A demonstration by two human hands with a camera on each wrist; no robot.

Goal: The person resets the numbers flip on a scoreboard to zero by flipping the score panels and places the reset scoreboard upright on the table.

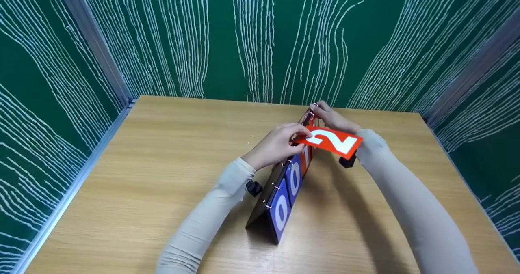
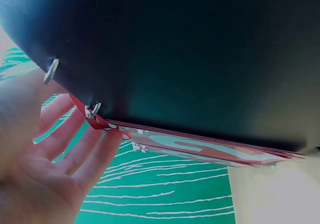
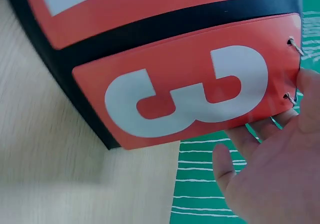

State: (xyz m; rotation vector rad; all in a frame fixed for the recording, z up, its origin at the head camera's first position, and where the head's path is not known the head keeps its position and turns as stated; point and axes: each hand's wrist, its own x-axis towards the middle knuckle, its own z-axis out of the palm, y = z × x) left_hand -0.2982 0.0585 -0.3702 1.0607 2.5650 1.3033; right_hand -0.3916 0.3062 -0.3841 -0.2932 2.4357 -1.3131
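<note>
A black tent-shaped flip scoreboard (image 1: pixel 260 209) stands on the table, with number cards hung on metal rings along its top. My left hand (image 1: pixel 280 142) is above its middle and pinches a red card with a white 2 (image 1: pixel 337 143), raised off the face. My right hand (image 1: pixel 333 117) grips the far top corner by the rings, its fingers partly hidden behind the board. A red 3 card (image 3: pixel 185 91) hangs at that end in the right wrist view. Nearer me are a red 1 card (image 1: pixel 306 156) and two blue 0 cards (image 1: pixel 281 212).
The wooden table (image 1: pixel 170 152) runs back to a green wall (image 1: pixel 221 42) with white wavy lines. Similar side walls and metal posts (image 1: pixel 93 42) enclose it. Black wrist cameras (image 1: pixel 254 188) sit on both sleeves.
</note>
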